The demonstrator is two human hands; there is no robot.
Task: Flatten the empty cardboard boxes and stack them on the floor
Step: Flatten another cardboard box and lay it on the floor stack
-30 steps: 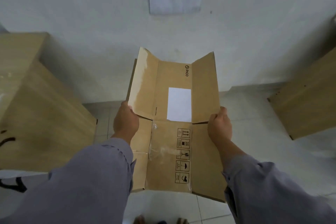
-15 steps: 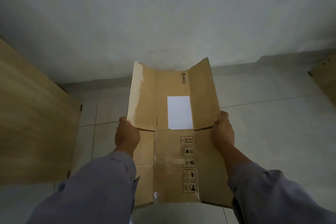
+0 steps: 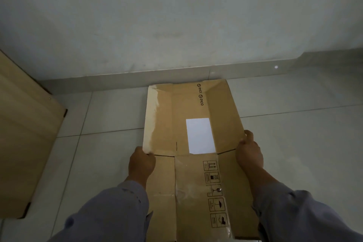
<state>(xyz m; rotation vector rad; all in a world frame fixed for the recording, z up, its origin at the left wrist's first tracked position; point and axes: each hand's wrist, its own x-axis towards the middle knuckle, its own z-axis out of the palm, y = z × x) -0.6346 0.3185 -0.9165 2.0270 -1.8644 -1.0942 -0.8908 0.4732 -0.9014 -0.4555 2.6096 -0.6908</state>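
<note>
A flattened brown cardboard box [image 3: 188,120] with a white label, "PICO" print and handling symbols lies spread out low over the pale tiled floor [image 3: 294,153], its far flaps reaching toward the wall. My left hand [image 3: 140,163] grips its left edge at the flap fold. Over on the other side, my right hand [image 3: 248,153] grips the right edge at the same height. Both grey sleeves hide the box's near corners.
A tall light-wood panel or cabinet side [image 3: 25,143] stands at the left, close to the box. The grey wall and its skirting [image 3: 176,72] run just beyond the box's far edge. Open tiled floor extends to the right.
The box has come down from chest height toward the floor and its flaps have spread flatter. My view has tilted down, so the recycling sign and right-hand wooden piece have left the frame.
</note>
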